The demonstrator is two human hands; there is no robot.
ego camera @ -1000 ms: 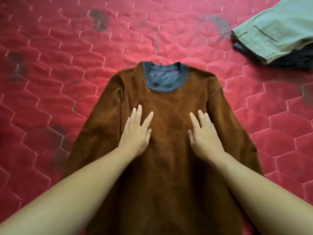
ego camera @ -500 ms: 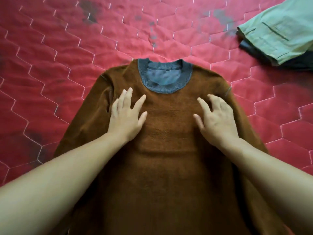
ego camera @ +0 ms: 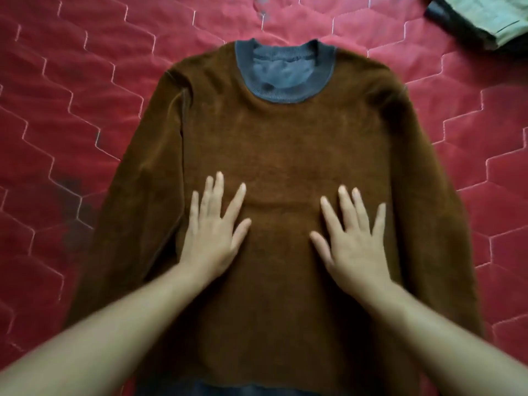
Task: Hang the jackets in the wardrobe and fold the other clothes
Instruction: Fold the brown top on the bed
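A brown sweater (ego camera: 285,144) lies flat, front up, on the red quilt (ego camera: 71,95), its grey collar (ego camera: 285,72) at the far end and sleeves down its sides. The left hand (ego camera: 213,238) and the right hand (ego camera: 353,242) both rest palm-down on the sweater's middle, fingers spread straight (gripping nothing). Beyond the sweater's right shoulder, well apart, lies a pile of folded clothes (ego camera: 485,21).

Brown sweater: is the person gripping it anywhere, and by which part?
Nothing is held. The left hand and the right hand rest flat, fingers straight and spread, on the front of the brown sweater, with no fabric pinched.
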